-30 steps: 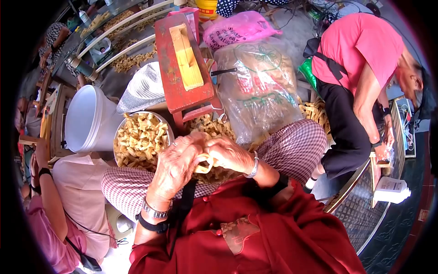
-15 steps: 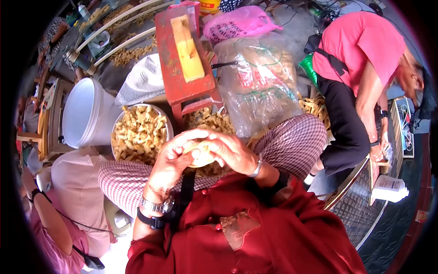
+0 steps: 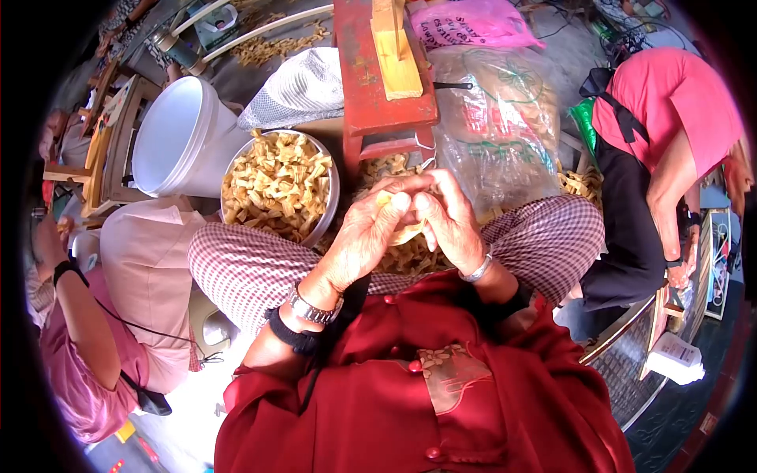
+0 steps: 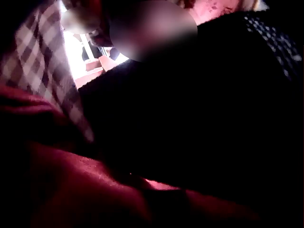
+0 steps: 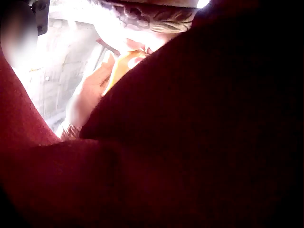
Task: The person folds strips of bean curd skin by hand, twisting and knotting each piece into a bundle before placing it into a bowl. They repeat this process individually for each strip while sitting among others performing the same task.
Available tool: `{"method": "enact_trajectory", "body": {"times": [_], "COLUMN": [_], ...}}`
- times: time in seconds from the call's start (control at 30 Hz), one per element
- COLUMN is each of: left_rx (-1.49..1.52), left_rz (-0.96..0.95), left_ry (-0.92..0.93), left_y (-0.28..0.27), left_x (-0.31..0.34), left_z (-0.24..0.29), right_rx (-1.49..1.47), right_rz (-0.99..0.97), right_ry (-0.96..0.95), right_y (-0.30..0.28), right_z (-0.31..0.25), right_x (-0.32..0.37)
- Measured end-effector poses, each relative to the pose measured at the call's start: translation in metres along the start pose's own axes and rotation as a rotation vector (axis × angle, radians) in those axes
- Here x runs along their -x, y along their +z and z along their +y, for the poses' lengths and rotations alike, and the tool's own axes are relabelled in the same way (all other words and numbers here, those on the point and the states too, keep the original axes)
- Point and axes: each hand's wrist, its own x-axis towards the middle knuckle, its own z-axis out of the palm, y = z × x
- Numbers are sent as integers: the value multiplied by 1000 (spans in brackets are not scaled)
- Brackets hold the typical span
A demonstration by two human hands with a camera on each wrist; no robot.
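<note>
In the head view, a soft pale-yellow strip (image 3: 406, 234) is folded between the two hands above the lap. My left hand (image 3: 359, 240) pinches it from the left, thumb on top, and a bit of yellow pokes up beside that thumb. From the other side my right hand (image 3: 456, 229) grips it too, with the two thumb tips close together. Part of the strip is hidden behind the fingers. Yellow material (image 5: 122, 69) also shows at the fingers in the right wrist view. Dark cloth fills most of the left wrist view. Knotted yellow pieces (image 3: 410, 258) lie below the hands.
A round bowl (image 3: 334, 189) heaped with knotted pieces stands left of the hands, beside a white bucket (image 3: 169, 142). Ahead is a red stool (image 3: 378, 118) bearing a yellow block (image 3: 398, 71). Clear plastic bags (image 3: 505, 118) lie right of it. People sit on both sides.
The head view has swung, so the stool and bowl appear farther right and higher. The strip, an open loop between the hands a second ago, is now bunched close under the thumbs.
</note>
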Motion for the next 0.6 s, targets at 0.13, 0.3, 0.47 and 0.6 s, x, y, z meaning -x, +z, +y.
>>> {"method": "enact_trajectory", "body": {"times": [0.13,0.3,0.47,0.6], "left_rx": [299,743,785,757], "left_rz": [-102,-168,-94,-17], "left_ry": [-157,-244,-213,-129], "left_y": [-7,-11,-28,-30], "left_x": [2,4,9,-2], "left_z": [-4,5,12,15], "right_rx": [204,83,287,353], "right_rz": [25,-18,68,-198], "right_ry": [-158,-134,17,135], "right_y": [-4,-23,-76,-58], "right_z": [10,8,-7,-20], "right_x": [-3,1,8,3]}}
